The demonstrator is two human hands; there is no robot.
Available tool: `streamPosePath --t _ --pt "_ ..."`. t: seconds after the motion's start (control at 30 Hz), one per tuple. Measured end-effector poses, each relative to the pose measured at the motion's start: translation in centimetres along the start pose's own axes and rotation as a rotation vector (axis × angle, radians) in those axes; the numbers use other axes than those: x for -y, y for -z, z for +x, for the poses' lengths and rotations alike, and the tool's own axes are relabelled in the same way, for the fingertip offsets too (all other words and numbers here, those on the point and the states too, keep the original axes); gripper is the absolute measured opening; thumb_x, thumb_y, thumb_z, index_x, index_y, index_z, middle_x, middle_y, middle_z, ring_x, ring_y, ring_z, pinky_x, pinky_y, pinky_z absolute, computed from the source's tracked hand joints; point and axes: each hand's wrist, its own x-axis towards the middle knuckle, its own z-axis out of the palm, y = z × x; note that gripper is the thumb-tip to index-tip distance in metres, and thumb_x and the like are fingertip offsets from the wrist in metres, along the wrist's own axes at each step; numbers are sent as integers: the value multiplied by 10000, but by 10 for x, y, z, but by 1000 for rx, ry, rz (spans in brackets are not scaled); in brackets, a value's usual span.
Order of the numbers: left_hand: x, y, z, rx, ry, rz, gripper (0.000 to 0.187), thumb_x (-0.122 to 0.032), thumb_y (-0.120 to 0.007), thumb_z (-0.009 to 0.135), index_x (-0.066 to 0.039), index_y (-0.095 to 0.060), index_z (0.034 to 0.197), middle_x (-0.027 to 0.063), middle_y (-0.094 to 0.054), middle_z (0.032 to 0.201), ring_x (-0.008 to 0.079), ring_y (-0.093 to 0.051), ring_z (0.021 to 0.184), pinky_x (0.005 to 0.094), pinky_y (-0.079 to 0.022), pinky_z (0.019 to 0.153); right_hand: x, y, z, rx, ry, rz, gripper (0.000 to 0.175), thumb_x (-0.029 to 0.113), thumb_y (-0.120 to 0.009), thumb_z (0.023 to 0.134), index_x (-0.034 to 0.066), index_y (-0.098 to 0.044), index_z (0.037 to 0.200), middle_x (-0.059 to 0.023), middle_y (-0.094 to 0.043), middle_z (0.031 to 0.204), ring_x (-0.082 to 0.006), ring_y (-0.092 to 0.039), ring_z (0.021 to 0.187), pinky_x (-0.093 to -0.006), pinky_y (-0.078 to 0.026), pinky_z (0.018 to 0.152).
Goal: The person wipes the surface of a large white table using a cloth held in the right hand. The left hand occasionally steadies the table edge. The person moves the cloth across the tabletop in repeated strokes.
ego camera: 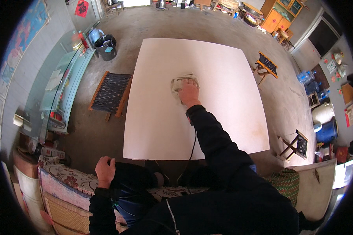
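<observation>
A crumpled pale cloth (177,85) lies on the white tabletop (223,117), a little above its middle. My right hand (189,91) presses down on the cloth, fingers spread over its right part. A thin black cable hangs from the right wrist across the table's near edge. My left hand (105,170) rests by my left knee, loosely curled, off the table's near left corner; whether it holds anything cannot be made out.
Left of the table stand a woven folding stool (111,92), a black-lined bin (106,48) and a glass-topped cabinet (72,88). Two more folding stools (267,63) are at the right. A patterned sofa cover (67,176) lies beneath me.
</observation>
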Motion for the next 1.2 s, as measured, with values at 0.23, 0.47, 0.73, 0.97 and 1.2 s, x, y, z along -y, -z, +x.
streamPosePath --t 0.23,0.47,0.73,0.97,1.2 --pt "4 -2 1 -26 -45 -14 240 -259 -700 928 -28 -674 868 163 -664 914 401 -660 897 485 -541 787 41 -11 6 -50 151 85 464 278 -750 875 56 -611 1257 -205 -583 1365 -418 -512 1353 -603 -430 1091" --pt "0 2 3 -2 -28 -45 216 -241 -704 924 -31 -682 878 151 -661 904 393 -659 881 474 -539 771 52 -26 31 -111 261 66 492 270 -735 869 71 -590 1295 -214 -604 1335 -444 -559 1276 -569 -464 1060" --pt "1 2 4 -4 -31 -95 209 -232 -708 925 -33 -674 873 149 -650 901 392 -649 865 467 -530 760 54 -32 66 0 243 43 494 314 -724 897 89 -589 1315 -184 -603 1366 -404 -561 1323 -562 -469 1081" --pt "2 2 6 16 -6 -114 187 -211 -709 923 -36 -670 871 150 -644 890 395 -645 862 472 -522 751 38 -41 97 -8 237 41 496 318 -728 892 90 -595 1312 -198 -615 1348 -423 -570 1283 -522 -490 1056" --pt "5 -1 6 4 -11 -90 176 -206 -716 917 -43 -673 866 142 -645 880 392 -650 846 474 -525 736 16 -39 121 -2 247 36 522 360 -688 918 130 -597 1377 -178 -630 1353 -410 -572 1284 -512 -492 1054"
